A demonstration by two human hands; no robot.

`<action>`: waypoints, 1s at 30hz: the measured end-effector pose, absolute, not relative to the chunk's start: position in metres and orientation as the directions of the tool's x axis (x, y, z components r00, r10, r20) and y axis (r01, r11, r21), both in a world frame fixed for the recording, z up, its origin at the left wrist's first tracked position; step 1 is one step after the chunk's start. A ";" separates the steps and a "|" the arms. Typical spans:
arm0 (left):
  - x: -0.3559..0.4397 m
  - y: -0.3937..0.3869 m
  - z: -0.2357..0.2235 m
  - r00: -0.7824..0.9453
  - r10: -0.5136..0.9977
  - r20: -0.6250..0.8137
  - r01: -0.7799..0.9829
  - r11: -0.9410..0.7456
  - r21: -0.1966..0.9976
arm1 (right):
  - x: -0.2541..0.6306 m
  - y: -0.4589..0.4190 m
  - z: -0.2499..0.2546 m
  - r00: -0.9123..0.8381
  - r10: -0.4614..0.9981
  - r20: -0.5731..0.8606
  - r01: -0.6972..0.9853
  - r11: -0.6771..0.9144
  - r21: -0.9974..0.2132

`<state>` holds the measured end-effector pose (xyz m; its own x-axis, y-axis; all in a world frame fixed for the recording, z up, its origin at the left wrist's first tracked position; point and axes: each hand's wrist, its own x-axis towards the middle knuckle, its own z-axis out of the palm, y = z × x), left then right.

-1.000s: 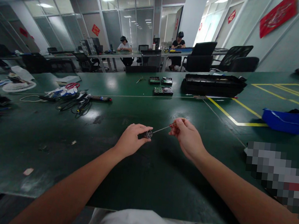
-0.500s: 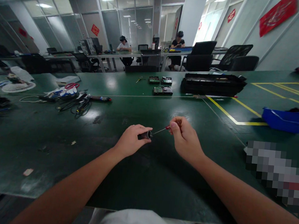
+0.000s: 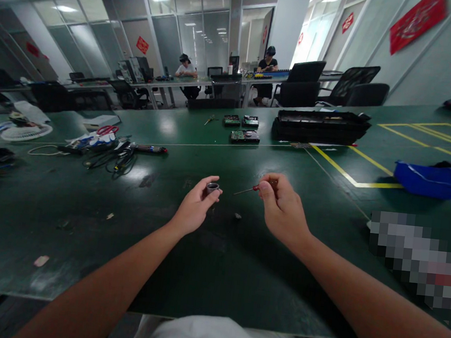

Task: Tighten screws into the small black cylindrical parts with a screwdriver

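My left hand (image 3: 198,203) is closed around a small dark hollow cylinder (image 3: 212,187), its round opening tilted up. In my right hand (image 3: 282,201) is a screwdriver with a red handle (image 3: 256,187). Its thin metal shaft (image 3: 243,191) points left toward the cylinder, with a gap between the tip and the cylinder. A small grey piece (image 3: 237,216) lies on the green tabletop below and between my hands; I cannot make out its kind.
Several circuit-board drives (image 3: 245,136) and a long black housing (image 3: 321,127) lie at the back. Left are tangled cables (image 3: 119,153) and red-handled scissors (image 3: 107,130). A blue bin (image 3: 434,180) stands right. Two people sit at a far desk.
The screwdriver tip has come away from the cylinder. My left hand has turned the cylinder's opening upward and moved slightly left. The small grey piece now lies on the table.
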<state>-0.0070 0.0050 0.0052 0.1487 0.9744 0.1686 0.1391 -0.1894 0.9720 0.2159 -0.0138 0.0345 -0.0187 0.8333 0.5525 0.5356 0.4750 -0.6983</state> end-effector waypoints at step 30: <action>0.028 -0.011 0.003 0.406 0.906 0.117 0.833 -0.420 0.361 | 0.217 -0.010 0.032 -0.016 0.854 0.519 0.494 0.458 -0.739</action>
<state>0.0276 -0.0108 0.0031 0.4059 0.9064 0.1173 0.8327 -0.4196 0.3614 0.2172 -0.0101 0.0318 -0.0160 0.8545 0.5192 0.4939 0.4583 -0.7389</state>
